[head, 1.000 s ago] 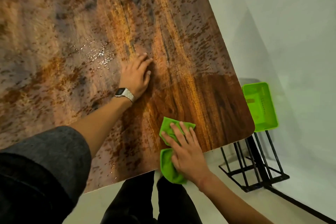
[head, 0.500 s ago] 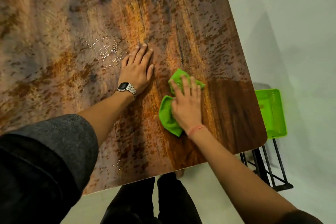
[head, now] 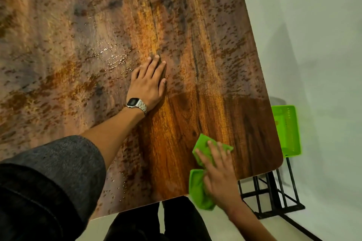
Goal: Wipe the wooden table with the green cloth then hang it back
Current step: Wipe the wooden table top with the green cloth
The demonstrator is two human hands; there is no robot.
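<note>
The wooden table [head: 215,55] fills most of the head view, its top mottled brown with wet streaks near the middle. My left hand [head: 148,84], with a metal watch on the wrist, lies flat on the top, fingers together, holding nothing. The green cloth [head: 198,188] is bunched at the table's near edge, part of it hanging over that edge. My right hand [head: 219,172] presses down on the cloth with fingers spread, covering its middle.
A bright green plastic basket [head: 288,129] sits on a black metal frame [head: 274,195] just beyond the table's right near corner. A pale wall and floor lie to the right. My dark trousers show below the table's near edge.
My right hand has dragged the green cloth from beside my left hand back toward me to the table's near edge. My left hand has stayed flat in the same place.
</note>
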